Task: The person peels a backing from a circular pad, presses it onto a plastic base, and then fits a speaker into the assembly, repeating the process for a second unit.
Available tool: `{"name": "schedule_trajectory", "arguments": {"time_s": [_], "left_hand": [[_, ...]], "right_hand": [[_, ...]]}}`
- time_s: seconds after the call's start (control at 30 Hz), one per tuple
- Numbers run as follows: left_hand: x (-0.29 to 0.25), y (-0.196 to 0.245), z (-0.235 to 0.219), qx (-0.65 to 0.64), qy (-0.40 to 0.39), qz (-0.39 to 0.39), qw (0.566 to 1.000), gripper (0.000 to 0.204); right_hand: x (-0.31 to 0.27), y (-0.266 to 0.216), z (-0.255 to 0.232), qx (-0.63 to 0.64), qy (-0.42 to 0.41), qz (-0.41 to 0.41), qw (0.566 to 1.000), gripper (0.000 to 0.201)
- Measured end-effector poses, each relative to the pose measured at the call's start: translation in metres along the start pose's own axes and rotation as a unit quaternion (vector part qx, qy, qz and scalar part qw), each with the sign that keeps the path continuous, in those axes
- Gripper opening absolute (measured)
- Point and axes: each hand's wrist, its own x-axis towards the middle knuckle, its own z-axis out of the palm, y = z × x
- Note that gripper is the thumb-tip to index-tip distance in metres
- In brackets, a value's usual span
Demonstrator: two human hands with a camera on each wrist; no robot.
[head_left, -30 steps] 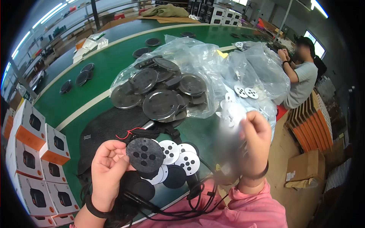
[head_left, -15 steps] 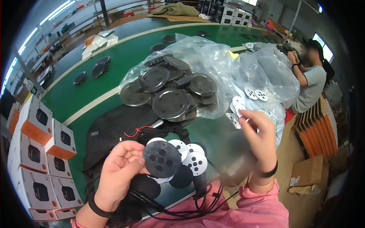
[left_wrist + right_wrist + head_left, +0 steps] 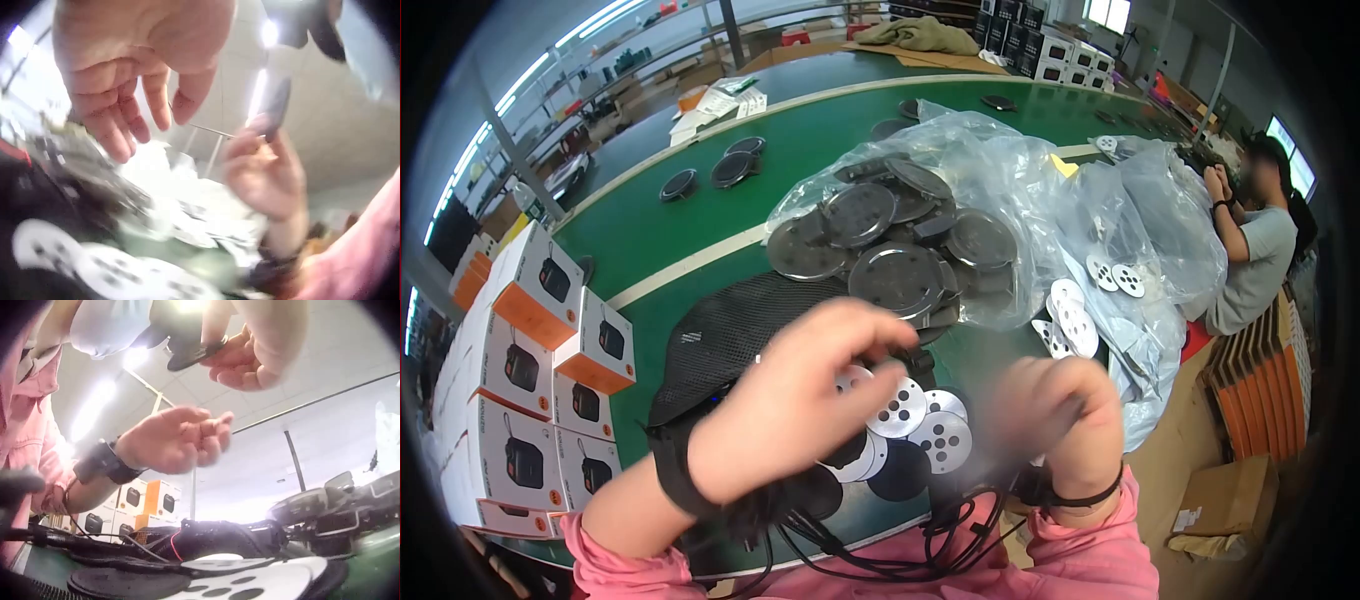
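Note:
My left hand (image 3: 800,395) hovers over white discs with holes (image 3: 941,442), its fingers loosely bent and holding nothing; the left wrist view shows the same empty hand (image 3: 140,69). A dark disc (image 3: 187,357), seen edge-on in the right wrist view, is pinched by my right hand (image 3: 265,340). That hand (image 3: 1075,415) is to the right of the left one in the head view, where the disc is blurred. Black discs (image 3: 898,470) lie among the white ones. More white discs (image 3: 1075,325) sit behind the right hand, beside the plastic bag (image 3: 1135,340).
Glossy black round parts (image 3: 895,280) are piled on clear plastic behind the hands. A black mesh bag (image 3: 720,335) and cables (image 3: 870,560) lie near. Boxes (image 3: 520,370) are stacked at left. A person (image 3: 1260,240) sits at right, near a cardboard carton (image 3: 1225,500).
My left hand has let go of the dark disc and moved right, above the discs. My right hand has left the white discs at the plastic and now holds a dark disc. The head view has shifted.

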Motion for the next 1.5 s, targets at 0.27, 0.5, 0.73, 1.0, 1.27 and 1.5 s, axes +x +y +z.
{"name": "schedule_trajectory", "arguments": {"time_s": [0.27, 0.5, 0.73, 1.0, 1.27, 1.5], "left_hand": [[0.059, -0.054, -0.01, 0.194, -0.001, -0.166, 0.967, 0.041], [0.057, -0.065, -0.007, 0.035, 0.045, -0.195, 0.979, 0.046], [0.033, -0.051, -0.021, -0.289, 0.08, -0.195, 0.934, 0.024], [-0.017, -0.032, -0.039, -0.374, 0.138, -0.184, 0.899, 0.024], [-0.053, -0.02, -0.052, -0.409, 0.189, -0.166, 0.877, 0.028], [-0.059, -0.018, -0.058, -0.349, 0.169, -0.174, 0.905, 0.035]], "right_hand": [[-0.005, -0.019, -0.016, -0.048, 0.089, -0.051, 0.994, 0.02], [-0.01, -0.019, -0.021, -0.063, 0.11, -0.027, 0.992, 0.019], [-0.005, -0.016, -0.016, -0.058, 0.101, -0.013, 0.993, 0.018], [0.015, -0.015, -0.001, -0.077, 0.056, -0.022, 0.995, 0.02], [0.06, -0.009, 0.04, -0.167, -0.061, 0.057, 0.982, 0.014], [0.091, 0.024, 0.054, -0.068, -0.127, 0.303, 0.942, 0.008]]}}
